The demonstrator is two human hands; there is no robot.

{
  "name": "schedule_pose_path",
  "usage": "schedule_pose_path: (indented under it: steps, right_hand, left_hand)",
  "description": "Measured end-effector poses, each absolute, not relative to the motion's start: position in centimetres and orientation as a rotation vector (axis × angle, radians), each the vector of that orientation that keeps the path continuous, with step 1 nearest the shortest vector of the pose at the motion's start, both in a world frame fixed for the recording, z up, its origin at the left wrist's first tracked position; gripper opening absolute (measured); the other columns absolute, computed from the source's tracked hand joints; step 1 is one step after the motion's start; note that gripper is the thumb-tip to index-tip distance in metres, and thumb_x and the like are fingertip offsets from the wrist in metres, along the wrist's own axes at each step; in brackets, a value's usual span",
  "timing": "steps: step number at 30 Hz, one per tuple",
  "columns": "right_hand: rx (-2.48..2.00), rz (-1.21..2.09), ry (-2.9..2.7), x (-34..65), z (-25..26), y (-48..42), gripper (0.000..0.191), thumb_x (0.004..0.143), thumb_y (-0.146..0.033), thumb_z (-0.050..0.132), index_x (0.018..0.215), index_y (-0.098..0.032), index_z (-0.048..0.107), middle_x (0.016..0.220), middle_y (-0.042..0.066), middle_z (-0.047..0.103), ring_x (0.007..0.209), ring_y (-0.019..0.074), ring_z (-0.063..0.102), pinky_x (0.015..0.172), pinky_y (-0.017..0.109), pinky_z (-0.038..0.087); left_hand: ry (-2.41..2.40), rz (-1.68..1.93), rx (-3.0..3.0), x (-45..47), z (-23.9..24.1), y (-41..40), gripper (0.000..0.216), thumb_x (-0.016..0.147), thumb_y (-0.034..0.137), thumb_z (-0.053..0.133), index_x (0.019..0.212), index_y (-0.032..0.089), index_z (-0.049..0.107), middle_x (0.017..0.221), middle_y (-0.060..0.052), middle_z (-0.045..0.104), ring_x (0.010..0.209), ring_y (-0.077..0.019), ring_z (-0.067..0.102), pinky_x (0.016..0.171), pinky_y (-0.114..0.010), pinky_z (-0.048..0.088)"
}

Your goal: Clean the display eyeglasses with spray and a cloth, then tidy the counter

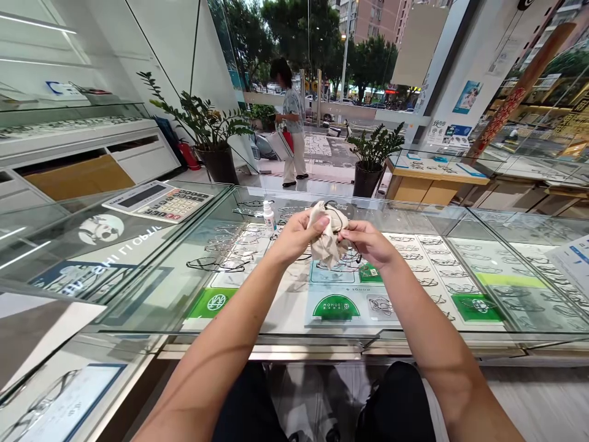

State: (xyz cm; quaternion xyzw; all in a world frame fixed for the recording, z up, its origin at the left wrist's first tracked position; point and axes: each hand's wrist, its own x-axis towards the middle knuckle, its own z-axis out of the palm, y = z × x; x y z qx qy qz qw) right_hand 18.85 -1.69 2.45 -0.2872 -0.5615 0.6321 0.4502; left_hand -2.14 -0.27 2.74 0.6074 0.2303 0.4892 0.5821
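Note:
My left hand (298,236) is closed on a crumpled cream cloth (327,248), its thumb pressing the fabric. Wrapped partly in that cloth is a pair of dark-framed eyeglasses (339,215), with the rim showing at the top and the rest mostly covered. My right hand (368,242) pinches the eyeglasses at their right side, fingers together against the cloth's edge. Both hands are raised above the glass display counter (285,334). Left of them on the glass stands a small white spray bottle (269,218). Another pair of dark eyeglasses (218,265) lies further left.
Rows of eyeglasses (418,268) and green cards (335,307) show through the counter glass. A large calculator (159,201) lies at the left. Potted plants (221,162) stand beyond the counter, and a person (293,116) carrying bags is near the glass front.

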Motion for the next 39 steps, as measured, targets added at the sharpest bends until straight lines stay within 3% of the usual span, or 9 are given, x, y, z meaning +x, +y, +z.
schedule_pose_path:
  steps: [5, 10, 14, 19, 22, 28, 32, 37, 39]
  right_hand:
    - [-0.686, 1.665, -1.338, 18.4, 1.9, -1.6, 0.041, 0.066, -0.053, 0.105, 0.082, -0.020, 0.086, 0.080, 0.004, 0.077, 0.071, 0.0154, 0.063, 0.067, 0.027, 0.049]
    - [-0.673, 1.677, -1.384, 17.7, 1.4, -1.7, 0.043, 0.067, -0.051, 0.104, 0.084, -0.018, 0.085, 0.079, 0.003, 0.076, 0.071, 0.0146, 0.062, 0.067, 0.027, 0.047]
    - [-0.684, 1.650, -1.396, 18.5, 1.9, -1.6, 0.041, 0.070, -0.052, 0.103, 0.083, -0.018, 0.084, 0.080, 0.003, 0.076, 0.071, 0.0147, 0.063, 0.068, 0.027, 0.049]
    - [-0.688, 1.647, -1.352, 19.3, 2.5, -1.5, 0.040, 0.070, -0.051, 0.104, 0.081, -0.018, 0.084, 0.080, 0.004, 0.076, 0.070, 0.0148, 0.063, 0.066, 0.027, 0.051]
    - [-0.684, 1.670, -1.354, 19.0, 2.0, -1.4, 0.042, 0.070, -0.053, 0.104, 0.086, -0.019, 0.085, 0.081, 0.003, 0.077, 0.071, 0.0146, 0.064, 0.067, 0.026, 0.051]
    - [-0.674, 1.656, -1.427, 18.1, 1.4, -1.4, 0.046, 0.067, -0.055, 0.105, 0.084, -0.019, 0.084, 0.079, 0.003, 0.077, 0.075, 0.0153, 0.065, 0.072, 0.026, 0.050]
    - [-0.684, 1.607, -1.398, 18.6, 2.1, -1.5, 0.044, 0.070, -0.057, 0.104, 0.081, -0.020, 0.083, 0.078, 0.002, 0.075, 0.071, 0.0142, 0.062, 0.068, 0.026, 0.050]
    - [-0.679, 1.568, -1.312, 19.0, 2.1, -1.2, 0.045, 0.067, -0.055, 0.106, 0.081, -0.020, 0.082, 0.082, 0.003, 0.076, 0.074, 0.0144, 0.064, 0.070, 0.026, 0.053]
    - [-0.678, 1.576, -1.332, 18.7, 1.7, -1.1, 0.045, 0.069, -0.056, 0.105, 0.087, -0.020, 0.083, 0.084, 0.003, 0.077, 0.078, 0.0161, 0.067, 0.073, 0.027, 0.054]
  left_hand:
    - [0.551, 1.139, 1.413, -1.9, 3.1, -0.7, 0.061, 0.059, 0.047, 0.110, 0.098, 0.016, 0.075, 0.075, -0.001, 0.072, 0.058, -0.0127, 0.060, 0.052, -0.021, 0.045]
    - [0.679, 1.369, 1.426, -1.2, 2.3, -0.6, 0.062, 0.073, 0.071, 0.097, 0.079, 0.015, 0.071, 0.067, -0.001, 0.067, 0.057, -0.0120, 0.055, 0.054, -0.023, 0.046]
    - [0.644, 1.299, 1.428, -1.6, 2.0, -0.2, 0.067, 0.082, 0.081, 0.086, 0.077, 0.017, 0.068, 0.065, -0.002, 0.066, 0.057, -0.0147, 0.060, 0.056, -0.026, 0.051]
    - [0.535, 1.149, 1.442, -2.0, 2.5, -0.3, 0.060, 0.071, 0.060, 0.103, 0.099, 0.016, 0.074, 0.075, -0.002, 0.073, 0.063, -0.0154, 0.066, 0.057, -0.023, 0.052]
    - [0.570, 1.199, 1.419, -1.5, 2.6, -0.6, 0.060, 0.062, 0.050, 0.109, 0.098, 0.016, 0.074, 0.077, -0.002, 0.074, 0.061, -0.0136, 0.063, 0.055, -0.022, 0.048]
    - [0.699, 1.427, 1.414, -0.6, 2.0, -0.7, 0.064, 0.079, 0.076, 0.092, 0.077, 0.016, 0.069, 0.067, -0.001, 0.065, 0.056, -0.0118, 0.054, 0.054, -0.024, 0.044]
    - [0.619, 1.324, 1.396, -1.2, 1.8, -0.2, 0.068, 0.081, 0.082, 0.087, 0.080, 0.017, 0.069, 0.066, -0.001, 0.066, 0.056, -0.0137, 0.057, 0.056, -0.026, 0.050]
    - [0.528, 1.182, 1.415, -1.6, 2.2, -0.2, 0.065, 0.071, 0.061, 0.104, 0.107, 0.016, 0.073, 0.083, -0.003, 0.076, 0.064, -0.0147, 0.065, 0.057, -0.023, 0.052]
    - [0.547, 1.188, 1.411, -1.5, 2.4, -0.4, 0.065, 0.066, 0.054, 0.107, 0.107, 0.017, 0.073, 0.082, -0.002, 0.074, 0.062, -0.0132, 0.062, 0.054, -0.021, 0.049]
